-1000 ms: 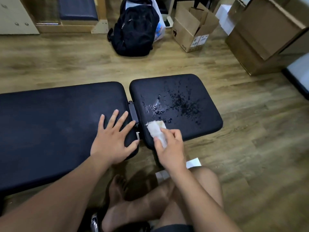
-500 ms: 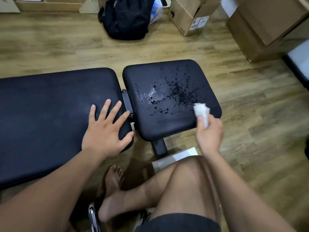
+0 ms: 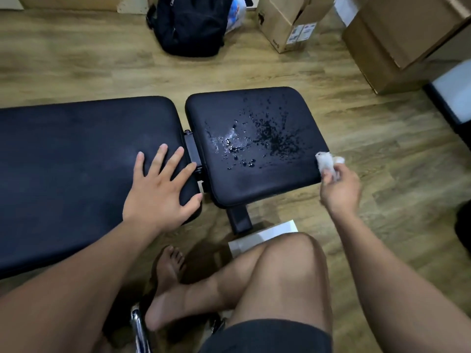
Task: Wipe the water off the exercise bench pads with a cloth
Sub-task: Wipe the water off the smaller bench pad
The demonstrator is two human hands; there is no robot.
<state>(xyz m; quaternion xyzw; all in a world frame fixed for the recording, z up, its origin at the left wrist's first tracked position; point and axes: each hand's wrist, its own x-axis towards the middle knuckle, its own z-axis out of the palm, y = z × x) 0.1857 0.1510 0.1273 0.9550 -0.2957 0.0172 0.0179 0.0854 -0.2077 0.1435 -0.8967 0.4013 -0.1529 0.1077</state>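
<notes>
Nearest us, our bare knee (image 3: 288, 263) is folded above the wooden floor (image 3: 397, 149). Just past it our left hand (image 3: 158, 197) lies flat on the near right corner of the long black back pad (image 3: 76, 161), fingers straight and spread, holding nothing. Our right hand (image 3: 340, 189) pinches a crumpled white cloth (image 3: 326, 163) in curled fingers at the right edge of the seat pad (image 3: 254, 184), whose middle is dotted with water drops (image 3: 254, 138); beyond stand a black backpack (image 3: 190, 26) and an open cardboard box (image 3: 285, 24).

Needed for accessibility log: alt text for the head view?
A person's right hand grips a white cloth at the right edge of the smaller bench pad, whose water droplets are unwiped. The left hand rests flat on the longer pad.
</notes>
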